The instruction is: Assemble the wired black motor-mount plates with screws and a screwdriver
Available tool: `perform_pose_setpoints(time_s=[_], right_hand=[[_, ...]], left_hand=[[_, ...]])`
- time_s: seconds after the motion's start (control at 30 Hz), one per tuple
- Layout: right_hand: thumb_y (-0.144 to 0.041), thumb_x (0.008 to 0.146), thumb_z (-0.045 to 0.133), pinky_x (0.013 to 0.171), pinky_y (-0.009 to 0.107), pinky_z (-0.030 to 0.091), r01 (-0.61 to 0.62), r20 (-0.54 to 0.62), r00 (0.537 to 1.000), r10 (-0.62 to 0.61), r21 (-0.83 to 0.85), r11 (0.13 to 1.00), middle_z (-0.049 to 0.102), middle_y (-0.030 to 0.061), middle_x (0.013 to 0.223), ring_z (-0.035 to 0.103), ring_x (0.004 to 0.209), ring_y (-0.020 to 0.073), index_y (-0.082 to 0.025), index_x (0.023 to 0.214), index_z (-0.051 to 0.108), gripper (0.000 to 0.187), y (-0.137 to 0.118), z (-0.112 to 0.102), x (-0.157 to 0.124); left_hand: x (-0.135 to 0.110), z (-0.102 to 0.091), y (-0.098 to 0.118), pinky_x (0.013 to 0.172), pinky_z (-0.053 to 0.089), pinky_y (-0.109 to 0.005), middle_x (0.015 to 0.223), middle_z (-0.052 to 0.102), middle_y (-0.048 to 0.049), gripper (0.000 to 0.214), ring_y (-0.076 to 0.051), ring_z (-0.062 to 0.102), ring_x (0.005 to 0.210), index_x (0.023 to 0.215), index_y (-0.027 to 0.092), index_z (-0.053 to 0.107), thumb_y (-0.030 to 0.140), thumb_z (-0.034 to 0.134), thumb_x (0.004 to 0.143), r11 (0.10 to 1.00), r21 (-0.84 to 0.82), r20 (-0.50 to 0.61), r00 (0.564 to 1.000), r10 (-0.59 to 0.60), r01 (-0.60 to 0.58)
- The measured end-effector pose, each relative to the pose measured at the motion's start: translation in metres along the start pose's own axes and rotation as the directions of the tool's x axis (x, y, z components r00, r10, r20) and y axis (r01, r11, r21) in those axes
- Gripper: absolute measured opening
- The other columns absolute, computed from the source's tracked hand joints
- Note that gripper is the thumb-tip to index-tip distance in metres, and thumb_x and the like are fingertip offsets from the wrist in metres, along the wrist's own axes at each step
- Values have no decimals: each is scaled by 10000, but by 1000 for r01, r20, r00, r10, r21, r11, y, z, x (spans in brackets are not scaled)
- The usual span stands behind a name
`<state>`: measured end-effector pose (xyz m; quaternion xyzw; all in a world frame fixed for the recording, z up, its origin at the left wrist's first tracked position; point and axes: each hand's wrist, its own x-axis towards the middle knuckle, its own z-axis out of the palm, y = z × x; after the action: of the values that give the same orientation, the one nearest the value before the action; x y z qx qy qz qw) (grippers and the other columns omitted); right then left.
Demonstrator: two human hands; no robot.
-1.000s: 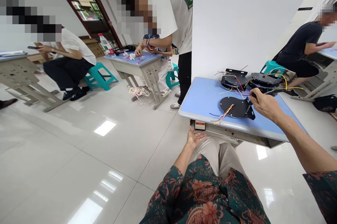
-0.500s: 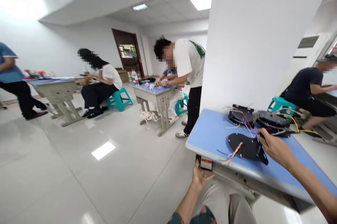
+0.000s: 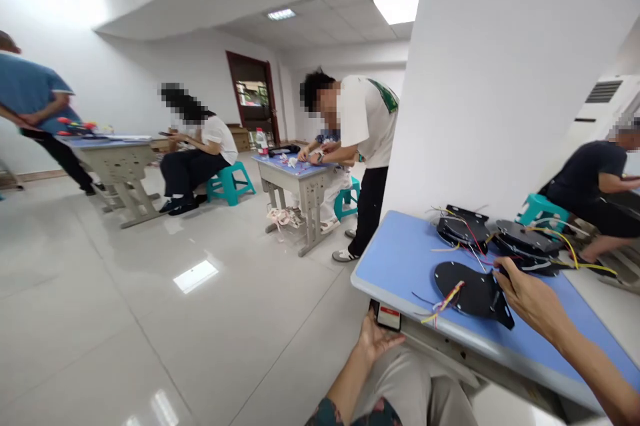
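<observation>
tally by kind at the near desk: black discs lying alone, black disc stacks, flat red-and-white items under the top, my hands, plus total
lone black disc: 1
black disc stacks (left stack, right stack): 2
flat red-and-white item: 1
hands (left hand, right hand): 2
total: 6

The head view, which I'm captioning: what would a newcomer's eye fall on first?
Probably the wired black discs on the near blue desk, where the right hand holds a dark tool at the front one's bracket. Next, perhaps, the open left hand below that desk's edge. Beyond, near the picture's middle, a person in white bends over another desk.
</observation>
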<state>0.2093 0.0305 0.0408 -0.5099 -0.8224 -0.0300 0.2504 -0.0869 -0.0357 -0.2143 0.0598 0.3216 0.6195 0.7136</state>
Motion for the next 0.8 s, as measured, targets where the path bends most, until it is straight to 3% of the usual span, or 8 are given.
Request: perform_pose_setpoints(time_s=[0.07, 0.2, 0.6, 0.7, 0.8], right_hand=[[-480, 962, 343, 552, 403, 380, -26, 30, 999, 29, -109, 994, 691, 86, 696, 686, 630, 348, -320, 1080, 573, 304, -7, -5, -2], [-407, 978, 365, 556, 315, 315, -17, 45, 999, 27, -212, 977, 686, 73, 691, 656, 626, 275, -233, 1147, 581, 324, -19, -10, -2], [-359, 964, 399, 556, 284, 248, -56, 47, 997, 67, -199, 978, 599, 38, 626, 492, 529, 205, -191, 1204, 590, 350, -26, -12, 0], [-365, 964, 402, 553, 283, 232, -76, 51, 995, 88, -193, 978, 562, 28, 603, 455, 512, 196, -187, 1218, 591, 363, -27, -12, 0], [-372, 961, 401, 554, 283, 231, -85, 57, 994, 97, -187, 979, 534, 20, 590, 432, 509, 191, -183, 1229, 592, 379, -27, -13, 0]], left_hand=[[-5, 7, 4, 923, 579, -585, 1079, 709, -152, 563, -383, 729, 1003, 1228, 220, 608, 652, 482, 888, 989, -63, -85, 987, -136, 131], [-7, 19, 5, 907, 604, -494, 1039, 727, -146, 418, -324, 694, 1020, 1123, 164, 620, 503, 404, 1006, 981, -163, -173, 976, -130, 101], [-4, 18, 2, 790, 570, -416, 795, 666, -86, 253, -229, 634, 741, 999, 147, 641, 344, 482, 1007, 946, -287, -211, 953, -216, 151], [-15, 13, 0, 772, 565, -396, 817, 677, -91, 296, -234, 641, 769, 1025, 118, 648, 364, 484, 1006, 939, -289, -193, 950, -246, 185], [-33, 4, -5, 741, 571, -383, 954, 699, -177, 433, -297, 678, 916, 1097, 56, 650, 432, 455, 1004, 924, -285, -160, 938, -306, 253]])
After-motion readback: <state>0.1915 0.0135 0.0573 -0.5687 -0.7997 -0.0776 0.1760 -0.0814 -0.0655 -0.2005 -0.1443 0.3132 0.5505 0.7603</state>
